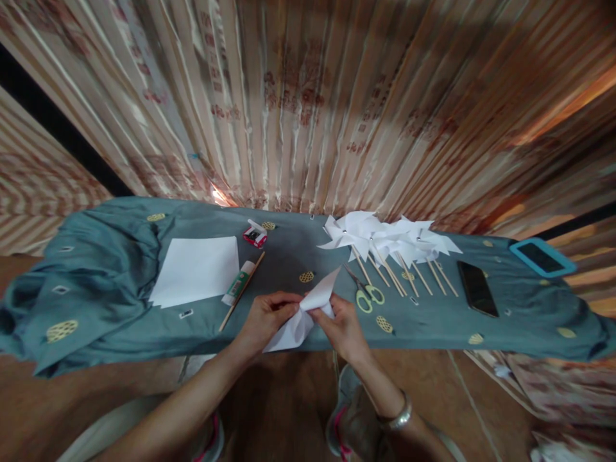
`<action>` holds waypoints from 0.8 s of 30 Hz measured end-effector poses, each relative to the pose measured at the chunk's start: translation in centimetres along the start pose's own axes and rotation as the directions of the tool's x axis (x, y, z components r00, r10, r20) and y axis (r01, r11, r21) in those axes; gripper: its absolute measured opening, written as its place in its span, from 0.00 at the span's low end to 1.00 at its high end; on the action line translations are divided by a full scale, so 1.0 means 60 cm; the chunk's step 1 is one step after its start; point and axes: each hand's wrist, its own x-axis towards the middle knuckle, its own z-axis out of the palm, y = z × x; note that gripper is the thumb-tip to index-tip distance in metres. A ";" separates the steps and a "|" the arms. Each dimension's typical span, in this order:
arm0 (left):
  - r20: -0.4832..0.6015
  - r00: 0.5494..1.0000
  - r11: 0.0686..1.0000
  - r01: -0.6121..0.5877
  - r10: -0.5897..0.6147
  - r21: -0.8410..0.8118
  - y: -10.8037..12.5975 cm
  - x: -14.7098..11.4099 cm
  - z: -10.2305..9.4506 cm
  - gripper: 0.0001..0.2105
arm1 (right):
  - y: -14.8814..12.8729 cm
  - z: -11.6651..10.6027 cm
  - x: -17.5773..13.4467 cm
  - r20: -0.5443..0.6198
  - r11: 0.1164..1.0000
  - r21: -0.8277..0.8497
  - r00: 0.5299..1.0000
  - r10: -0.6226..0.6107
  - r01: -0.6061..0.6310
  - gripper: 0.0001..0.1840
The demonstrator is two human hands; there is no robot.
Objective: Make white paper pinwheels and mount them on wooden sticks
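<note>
Between my two hands is a white paper pinwheel (294, 332), its blades partly folded in toward the middle. My left hand (270, 314) pinches it near the centre from the left. From the right, my right hand (342, 324) grips the folded paper, thumb toward the centre. Just right of it lie scissors (368, 296) with pale green handles, blades slightly apart. A glue stick (239, 283) and a thin wooden stick (243, 290) rest side by side left of my hands. Farther left is a stack of white paper sheets (196, 271).
Several finished white pinwheels (385, 237) on wooden sticks lie at the back right. A small red and white box (255, 233) sits open behind the glue stick. A black phone (477, 289) and a blue-framed tablet (543, 256) lie right on the green cloth (433, 327). A curtain (298, 96) hangs behind.
</note>
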 end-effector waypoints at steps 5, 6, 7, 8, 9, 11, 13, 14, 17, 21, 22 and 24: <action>-0.033 0.999 0.998 0.032 -0.034 -0.048 -0.007 -0.002 -0.004 0.12 | 0.010 0.007 -0.003 0.018 1.000 -0.017 1.000 0.009 -0.009 0.16; -0.045 0.998 0.998 0.036 -0.038 -0.052 -0.008 -0.002 -0.004 0.13 | 0.012 0.008 -0.003 0.018 1.000 -0.026 1.000 0.004 -0.004 0.15; -0.057 0.998 0.998 0.037 -0.040 -0.049 -0.008 -0.002 -0.004 0.13 | 0.014 0.010 -0.003 0.016 0.999 -0.038 1.000 0.000 0.001 0.15; -0.067 0.997 0.999 0.035 -0.037 -0.040 -0.009 -0.002 -0.005 0.13 | 0.016 0.011 -0.003 0.012 0.999 -0.051 1.000 -0.004 0.004 0.14; -0.076 0.997 0.999 0.029 -0.031 -0.028 -0.009 -0.002 -0.005 0.13 | 0.018 0.013 -0.002 0.005 0.998 -0.065 1.000 -0.005 0.006 0.14; -0.088 0.996 1.000 0.017 -0.018 -0.010 -0.009 -0.002 -0.006 0.13 | 0.021 0.015 -0.001 -0.004 0.996 -0.090 1.000 -0.001 0.001 0.13; -0.095 0.995 1.000 0.007 -0.007 0.005 -0.008 -0.001 -0.006 0.13 | 0.024 0.017 0.000 0.003 0.994 -0.109 1.000 0.009 -0.009 0.14; -0.098 0.995 1.000 0.003 -0.002 0.015 -0.007 0.000 -0.007 0.13 | 0.025 0.017 0.000 0.008 0.993 -0.117 1.000 0.014 -0.013 0.15; -0.108 0.994 0.999 -0.013 0.018 0.051 -0.005 0.003 -0.008 0.11 | 0.030 0.019 -0.001 0.002 0.990 -0.136 1.000 0.023 -0.022 0.15; -0.109 0.993 0.997 -0.032 0.039 0.067 -0.005 0.007 -0.010 0.09 | 0.037 0.023 -0.003 -0.018 0.990 -0.144 1.000 -0.005 0.002 0.14; -0.109 0.993 0.996 -0.039 0.047 0.077 -0.006 0.008 -0.011 0.09 | 0.038 0.024 -0.004 -0.020 0.990 -0.143 1.000 -0.008 0.005 0.14; -0.113 0.992 0.993 -0.051 0.063 0.103 -0.009 0.009 -0.013 0.09 | 0.041 0.027 -0.004 -0.021 0.990 -0.141 1.000 0.002 -0.005 0.14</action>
